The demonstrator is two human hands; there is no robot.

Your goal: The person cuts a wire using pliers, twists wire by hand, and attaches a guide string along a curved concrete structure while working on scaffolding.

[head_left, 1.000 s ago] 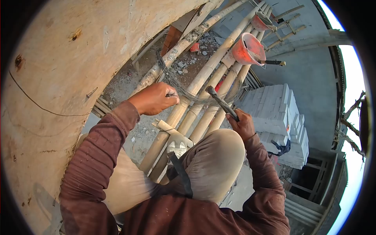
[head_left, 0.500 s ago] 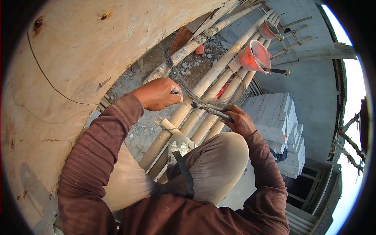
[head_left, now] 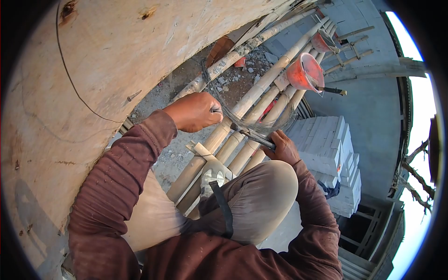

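Observation:
My left hand is closed in a pinch, with the short end of a thin wire showing at its fingertips. My right hand is wrapped round the handles of dark metal pincers, whose head points left towards my left hand. Behind both hands a loose bundle of thin grey wire curves across the bamboo poles. Most of my left fingers are hidden behind the back of that hand.
A plywood panel with a protruding nail rises on the left. Red buckets stand on the poles ahead. Stacked pale blocks are at the right. Rubble lies below. My foot rests on the poles.
The pincers have turned slightly, their head now lower and a little further right. My left hand has shifted slightly right. The whole view has moved a little.

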